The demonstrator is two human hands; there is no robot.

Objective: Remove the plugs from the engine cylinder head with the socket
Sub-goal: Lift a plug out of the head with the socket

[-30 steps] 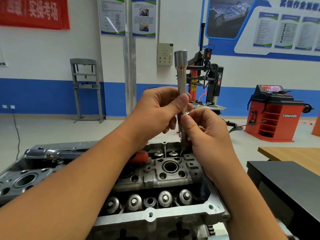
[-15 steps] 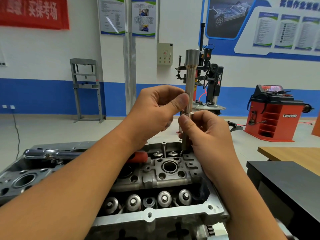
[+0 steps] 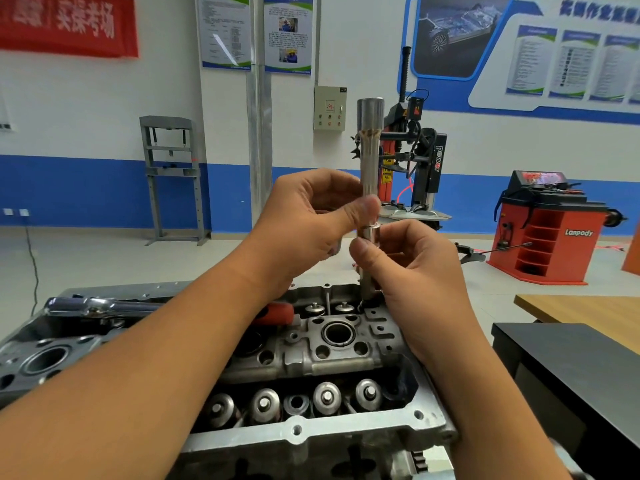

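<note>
Workshop walls in white and blue run behind my hands, with a red wheel balancer (image 3: pixel 547 233) off to the right and a tyre changer (image 3: pixel 420 161) straight beyond them. Below my forearms sits the engine cylinder head (image 3: pixel 332 351), its valve springs in a row nearest me and an open plug well just under my wrists.

Both hands are up on the long socket (image 3: pixel 370 161), which stands nearly upright with its wide end at the top and its lower end down in a hole at the far edge of the head, just beneath my right hand (image 3: pixel 412 268). My left hand (image 3: pixel 304 230) has its fingers curled round the shaft, thumb pressed across it. My right hand pinches the tool directly below that, thumb tip on a short thicker collar where two sections seem to join. Whether a plug is seated in the bottom end I cannot tell; that part is hidden by my right hand and the casting.

I judge this as the hand-turning or lifting stage for one plug: the socket is seated in its well and I am working it with my fingers, not with the ratchet (image 3: pixel 104 306), which lies on the head to the left of my left arm, red grip partly under it.

Next I would need to keep the shaft in line with the well, and lift straight so nothing drops back.
</note>
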